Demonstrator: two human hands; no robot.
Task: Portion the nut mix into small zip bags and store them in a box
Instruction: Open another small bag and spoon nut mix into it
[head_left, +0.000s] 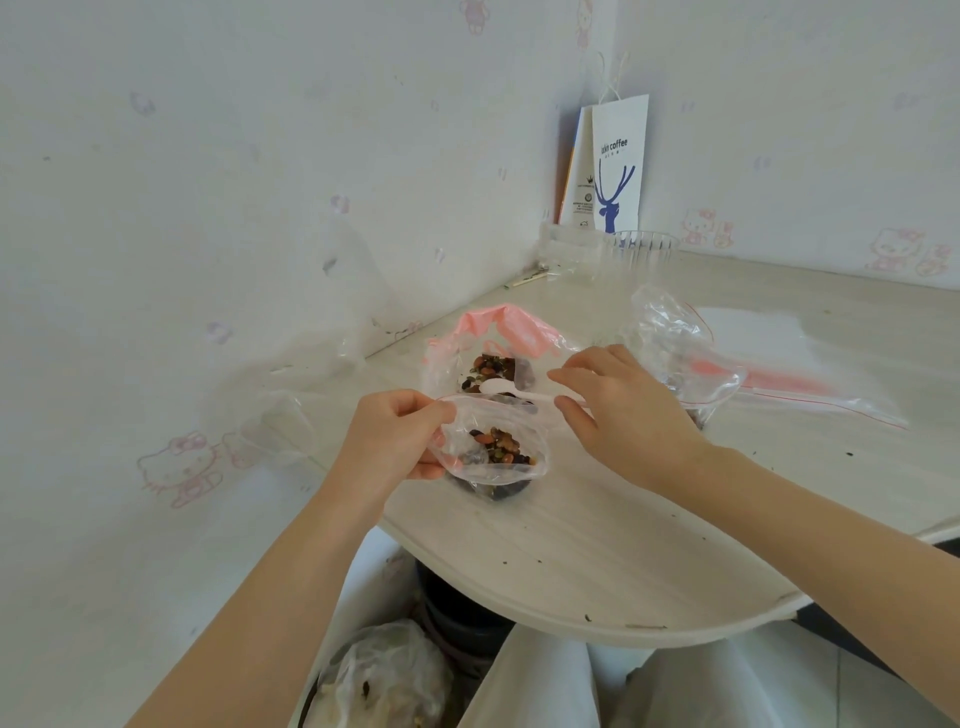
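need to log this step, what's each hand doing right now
Left hand: closed, pinching the left end of the small zip bag.
Right hand: fingers pinching the right end of the bag's top edge.

Bright, soft, even daylight; source out of view. Pale, washed-out tones on wall (208, 208) and desk (597, 545), low contrast. Only faint, diffuse shadows under hands and bag (493, 447). Mild glare on clear plastic (670, 332). Strong wide-angle bending toward edges, desk rim curved. Slightly soft overall, blurrier at corners; paper bag (621, 161) print still legible.
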